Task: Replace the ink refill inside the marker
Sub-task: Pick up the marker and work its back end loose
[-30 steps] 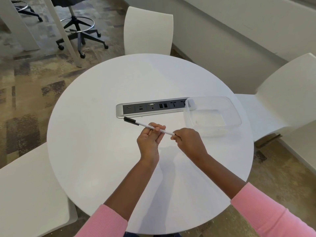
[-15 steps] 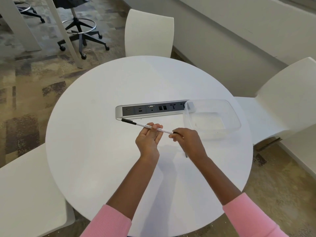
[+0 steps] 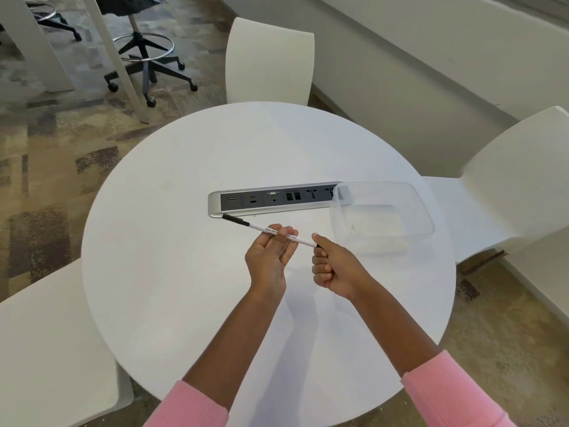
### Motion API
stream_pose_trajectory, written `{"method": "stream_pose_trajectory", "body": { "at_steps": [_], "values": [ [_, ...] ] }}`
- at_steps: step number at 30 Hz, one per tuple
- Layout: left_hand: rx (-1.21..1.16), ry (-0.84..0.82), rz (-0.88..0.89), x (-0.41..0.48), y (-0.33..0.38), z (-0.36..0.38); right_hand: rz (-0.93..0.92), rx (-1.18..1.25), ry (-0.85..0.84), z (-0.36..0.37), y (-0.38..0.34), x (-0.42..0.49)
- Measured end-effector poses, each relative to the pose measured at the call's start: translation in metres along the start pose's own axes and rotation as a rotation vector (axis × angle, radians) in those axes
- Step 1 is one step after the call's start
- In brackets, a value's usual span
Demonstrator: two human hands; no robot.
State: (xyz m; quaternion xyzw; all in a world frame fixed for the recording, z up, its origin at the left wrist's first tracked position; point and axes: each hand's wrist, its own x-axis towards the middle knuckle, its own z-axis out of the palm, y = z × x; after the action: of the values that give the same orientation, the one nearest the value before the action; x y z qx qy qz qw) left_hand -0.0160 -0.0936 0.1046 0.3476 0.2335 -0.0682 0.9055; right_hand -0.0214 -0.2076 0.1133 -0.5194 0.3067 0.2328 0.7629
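A thin white marker (image 3: 258, 228) with a black cap at its far left end is held level above the round white table (image 3: 172, 272). My left hand (image 3: 271, 257) grips the marker's barrel around the middle, fingers curled over the printed text. My right hand (image 3: 334, 266) is closed in a fist on the marker's right end, thumb and forefinger pinching a dark end piece there. Whether a refill is in that fist is hidden.
A clear plastic tub (image 3: 381, 217) sits on the table right of the hands. A silver power and socket strip (image 3: 271, 200) is set into the tabletop behind the marker. White chairs (image 3: 271, 57) stand around the table; a wheeled stool (image 3: 144, 57) stands far left.
Both hands stay on the marker in almost the same place. My right hand has turned a little at the marker's end, its fist now more closed and lower.
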Motion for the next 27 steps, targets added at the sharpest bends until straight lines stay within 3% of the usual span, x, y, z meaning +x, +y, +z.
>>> {"method": "stream_pose_trajectory", "body": {
  "at_steps": [5,8,14,19,23,27],
  "values": [
    [-0.078,0.099,-0.039,-0.001,0.002,0.005,-0.242,-0.056,0.196,0.016,0.006,0.003],
    [-0.06,0.074,-0.046,0.001,0.008,0.008,-0.341,-0.17,0.218,0.017,0.006,0.004],
    [0.074,-0.014,0.049,0.003,0.014,0.008,-0.054,-0.082,-0.065,-0.002,-0.006,-0.003],
    [0.072,-0.025,0.072,-0.001,0.008,0.009,0.098,0.068,-0.065,-0.003,-0.012,-0.003],
    [0.06,0.001,0.087,-0.003,0.007,0.012,0.036,0.147,-0.014,0.004,-0.01,0.0],
    [-0.027,0.064,0.04,-0.002,0.009,0.015,-0.137,0.136,0.072,0.014,-0.005,0.002]
  ]
}}
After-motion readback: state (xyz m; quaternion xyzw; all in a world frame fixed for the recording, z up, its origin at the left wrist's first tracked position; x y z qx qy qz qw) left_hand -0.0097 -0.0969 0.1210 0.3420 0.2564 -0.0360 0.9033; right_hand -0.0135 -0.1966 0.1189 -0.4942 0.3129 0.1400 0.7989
